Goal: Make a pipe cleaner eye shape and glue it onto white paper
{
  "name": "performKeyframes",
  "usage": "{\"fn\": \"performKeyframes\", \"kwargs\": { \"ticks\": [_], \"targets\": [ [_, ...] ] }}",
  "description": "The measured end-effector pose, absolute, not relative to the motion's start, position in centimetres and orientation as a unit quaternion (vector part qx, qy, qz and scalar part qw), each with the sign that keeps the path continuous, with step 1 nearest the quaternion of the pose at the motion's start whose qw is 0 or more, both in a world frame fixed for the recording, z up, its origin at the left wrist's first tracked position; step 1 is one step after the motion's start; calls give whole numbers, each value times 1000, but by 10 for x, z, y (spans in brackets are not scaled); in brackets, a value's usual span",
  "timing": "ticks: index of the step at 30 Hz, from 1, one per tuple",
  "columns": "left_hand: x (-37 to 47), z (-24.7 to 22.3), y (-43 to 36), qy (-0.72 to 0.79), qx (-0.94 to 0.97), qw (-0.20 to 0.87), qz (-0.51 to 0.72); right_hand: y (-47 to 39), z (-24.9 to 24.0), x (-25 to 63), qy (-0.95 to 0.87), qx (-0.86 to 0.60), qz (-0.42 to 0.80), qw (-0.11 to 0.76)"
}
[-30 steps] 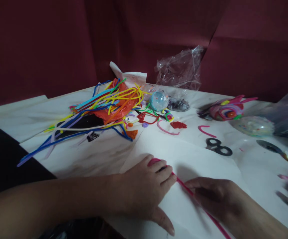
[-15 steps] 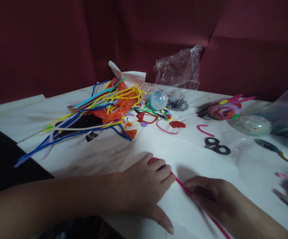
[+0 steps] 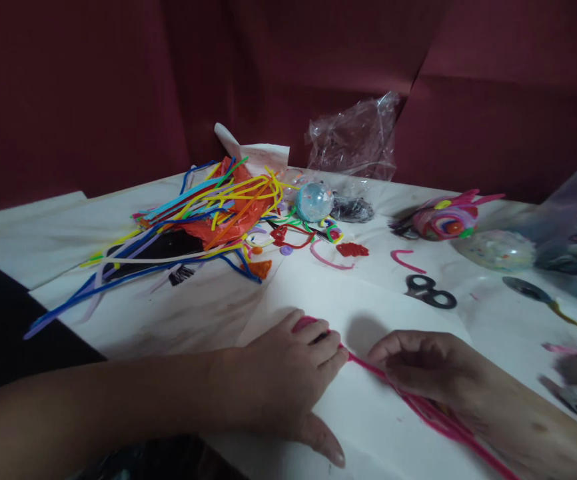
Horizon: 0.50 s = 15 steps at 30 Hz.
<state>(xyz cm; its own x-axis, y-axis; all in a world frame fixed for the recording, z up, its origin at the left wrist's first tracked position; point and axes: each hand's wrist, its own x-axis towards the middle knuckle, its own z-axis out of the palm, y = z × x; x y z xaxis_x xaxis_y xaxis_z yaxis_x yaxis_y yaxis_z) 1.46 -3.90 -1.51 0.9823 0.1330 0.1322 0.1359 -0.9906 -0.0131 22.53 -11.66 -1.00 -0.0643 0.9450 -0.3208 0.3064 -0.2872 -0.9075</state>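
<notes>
My left hand (image 3: 301, 370) lies flat, fingers over a pink coiled end of fuzzy craft wire, a pipe cleaner (image 3: 304, 323), pressing it on white paper (image 3: 368, 440). Its thumb stands apart. From under those fingers the pink pipe cleaner runs down to the right, past my right hand (image 3: 423, 367). The right thumb and fingertips are closed at the strand. Below them the pink strand looks doubled and smeared by motion, so its exact lie is unclear. Black-handled scissors (image 3: 431, 292) rest beyond the right hand.
A pile of colourful pipe cleaners (image 3: 208, 213) lies at the left back. Behind are a clear ball (image 3: 314, 201) and a crumpled plastic bag (image 3: 353, 137). A pink pipe-cleaner-covered ball (image 3: 446, 220), another clear ball (image 3: 501, 250) and a tape roll (image 3: 523, 289) sit at the right.
My right hand has shifted slightly up and to the right along the pink pipe cleaner, whose lower part is now blurred. The left hand stays in place; the view has turned slightly.
</notes>
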Motion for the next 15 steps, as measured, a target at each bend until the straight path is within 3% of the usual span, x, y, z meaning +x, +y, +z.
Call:
{"fn": "performKeyframes", "kwargs": {
  "ticks": [15],
  "targets": [
    [15, -12, -39, -72, -996, -1, -50, -94, -21, 260, -591, -631, 428, 262]
  ]
}}
